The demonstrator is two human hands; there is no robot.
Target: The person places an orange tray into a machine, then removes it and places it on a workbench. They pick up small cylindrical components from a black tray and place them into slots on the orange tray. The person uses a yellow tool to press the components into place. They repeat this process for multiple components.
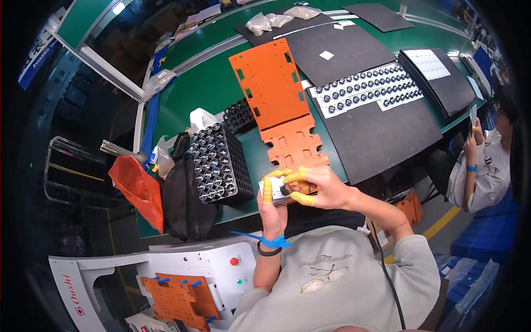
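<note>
In front of my chest, my left hand (271, 213) holds a small white plate (277, 188) by its edge, with yellow finger cots on the fingers. My right hand (330, 190), also in yellow finger cots, pinches a black round part (285, 190) against that plate. Whether the black part is fixed to the plate is hidden by my fingers. Just beyond my hands lies a jointed orange fixture board (274, 86) with cut-outs, its near section (295, 144) recessed. A blue strap circles my left wrist.
Rows of black round parts on white plates (362, 87) lie on a black mat (381, 135). At left stand a black rack of tubes (240, 166), a black bag (188, 205) and an orange bag (135, 191). A white machine (199, 260) is lower left; a co-worker (478, 160) sits right.
</note>
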